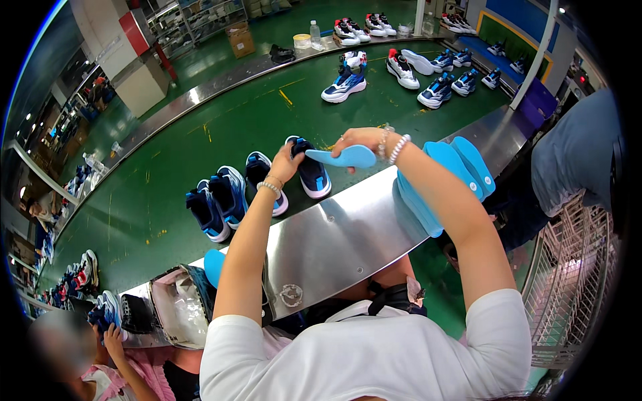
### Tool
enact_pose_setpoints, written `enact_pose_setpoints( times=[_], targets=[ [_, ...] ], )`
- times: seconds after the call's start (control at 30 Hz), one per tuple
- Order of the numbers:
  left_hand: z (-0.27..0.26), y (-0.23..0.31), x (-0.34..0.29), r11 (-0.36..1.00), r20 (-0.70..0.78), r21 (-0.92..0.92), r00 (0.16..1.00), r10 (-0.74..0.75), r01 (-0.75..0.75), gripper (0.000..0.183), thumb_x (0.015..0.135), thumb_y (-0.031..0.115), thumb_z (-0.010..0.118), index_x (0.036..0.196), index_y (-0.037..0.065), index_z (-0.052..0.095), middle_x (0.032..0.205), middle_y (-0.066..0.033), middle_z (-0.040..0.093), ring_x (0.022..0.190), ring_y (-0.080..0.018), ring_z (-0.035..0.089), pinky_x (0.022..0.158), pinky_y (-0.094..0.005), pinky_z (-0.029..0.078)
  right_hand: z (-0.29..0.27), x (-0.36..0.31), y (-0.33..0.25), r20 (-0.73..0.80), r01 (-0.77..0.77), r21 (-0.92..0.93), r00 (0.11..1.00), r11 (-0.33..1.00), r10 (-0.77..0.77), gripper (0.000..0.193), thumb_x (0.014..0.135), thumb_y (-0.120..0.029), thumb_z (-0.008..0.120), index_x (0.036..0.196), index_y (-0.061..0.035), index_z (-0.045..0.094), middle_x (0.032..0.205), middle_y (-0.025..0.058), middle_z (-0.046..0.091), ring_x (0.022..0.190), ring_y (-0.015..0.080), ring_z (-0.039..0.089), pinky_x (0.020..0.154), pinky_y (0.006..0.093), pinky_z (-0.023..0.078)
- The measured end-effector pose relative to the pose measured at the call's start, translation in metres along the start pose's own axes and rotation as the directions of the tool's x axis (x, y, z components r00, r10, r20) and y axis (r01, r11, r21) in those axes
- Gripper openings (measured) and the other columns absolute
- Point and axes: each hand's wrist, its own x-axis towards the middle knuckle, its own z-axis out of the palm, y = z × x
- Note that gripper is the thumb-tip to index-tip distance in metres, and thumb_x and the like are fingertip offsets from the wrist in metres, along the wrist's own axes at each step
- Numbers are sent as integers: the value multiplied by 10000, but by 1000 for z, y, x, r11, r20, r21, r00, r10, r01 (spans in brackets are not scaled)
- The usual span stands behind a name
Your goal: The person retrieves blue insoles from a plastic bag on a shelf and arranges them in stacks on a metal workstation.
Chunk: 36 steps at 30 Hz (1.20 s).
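My right hand (360, 139) pinches a light blue insole (349, 158) by its wider end. Its narrow end points left, over a navy sneaker (314, 178) with a white sole. At that sneaker's upper opening, my left hand (286, 164) has its fingers closed on the edge. Just left of it stands another navy sneaker (257, 170), partly behind my left wrist. Beyond that, a pair of navy and white sneakers (227, 194) sits side by side. A stack of light blue insoles (435, 175) lies under my right forearm on the metal ledge.
The green conveyor belt (180, 157) carries several finished-looking sneakers (344, 83) at the far right. On the metal ledge (328, 234) lies a clear bracelet-like ring (291, 295). A lined box (180, 304) stands left, near a co-worker's hand (115, 341). A wire cart (568, 281) is at right.
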Motion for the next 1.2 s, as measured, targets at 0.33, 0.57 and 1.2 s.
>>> enact_pose_setpoints(
  times=[0.33, 0.57, 1.2],
  targets=[
    [-13, 20, 8, 980, 24, 23, 980, -196, 196, 369, 825, 312, 473, 679, -16, 560, 648, -221, 538, 652, -397, 523, 571, -436, 398, 45, 77, -1, -332, -222, -595, 943, 772, 16, 299, 667, -256, 619, 761, 28, 617, 722, 126, 631, 564, 208, 616, 564, 300, 493],
    [-16, 24, 4, 980, 64, 13, 978, -199, 199, 361, 833, 268, 479, 638, -33, 519, 598, -225, 506, 538, -354, 476, 501, -411, 354, 97, 110, 14, -663, -336, -574, 726, 747, -183, 152, 737, -118, 520, 789, -49, 645, 857, 147, 623, 824, 268, 606, 686, 349, 496],
    [-38, 3, -1, 948, 121, 15, 940, -318, 319, 323, 825, 246, 513, 650, -25, 502, 571, -136, 481, 523, -274, 468, 503, -380, 353, 128, 113, 29, -655, -68, -453, 702, 889, -280, 248, 757, -62, 472, 984, -8, 554, 1054, 233, 519, 960, 300, 536, 808, 363, 439]
  ],
)
